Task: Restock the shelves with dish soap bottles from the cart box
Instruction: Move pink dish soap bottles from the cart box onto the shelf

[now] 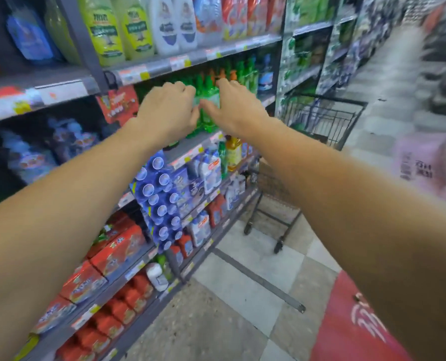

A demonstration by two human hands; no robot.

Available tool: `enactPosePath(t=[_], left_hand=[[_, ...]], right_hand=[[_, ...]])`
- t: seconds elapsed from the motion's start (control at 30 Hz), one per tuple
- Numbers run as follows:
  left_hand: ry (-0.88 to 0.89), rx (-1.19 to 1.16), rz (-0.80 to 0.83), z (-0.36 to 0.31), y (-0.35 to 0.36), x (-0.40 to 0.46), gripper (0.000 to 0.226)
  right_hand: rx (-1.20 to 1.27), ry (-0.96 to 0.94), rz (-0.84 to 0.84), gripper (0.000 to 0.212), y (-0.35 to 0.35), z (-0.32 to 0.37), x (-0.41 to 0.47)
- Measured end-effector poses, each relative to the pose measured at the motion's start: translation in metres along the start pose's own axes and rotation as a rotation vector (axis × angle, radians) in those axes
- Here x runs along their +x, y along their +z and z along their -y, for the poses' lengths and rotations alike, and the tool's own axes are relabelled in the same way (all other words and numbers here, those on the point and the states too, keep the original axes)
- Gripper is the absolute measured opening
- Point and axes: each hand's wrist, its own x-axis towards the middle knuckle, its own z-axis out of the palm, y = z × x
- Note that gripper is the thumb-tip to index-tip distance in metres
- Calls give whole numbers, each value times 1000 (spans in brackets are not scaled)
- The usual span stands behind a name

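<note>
The two bare forearms reach forward. The left hand (168, 110) and right hand (232, 108) curl their fingers (190, 93) around one green dish soap bottle (208, 100), holding it from both sides on the middle shelf (190, 145) among other green bottles. Further right stands the cart (320, 121).

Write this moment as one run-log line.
phase: placing | left hand: on green bottle | right hand: on same bottle | shelf | cart: right
</note>
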Motion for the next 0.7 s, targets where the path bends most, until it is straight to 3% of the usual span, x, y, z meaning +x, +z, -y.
enactPosePath(t=[0.33,0.5,0.7], left_hand=[[275,-189,-13,-186,69,98,35],[342,-269,25,-274,116,160,42],[325,-330,60,-349,169,238,43]], right_hand=[[-116,308,17,65,-32,-204,-59],[-160,452,42,62,-47,-308,-62],[-197,486,113,60,-59,-407,-31]])
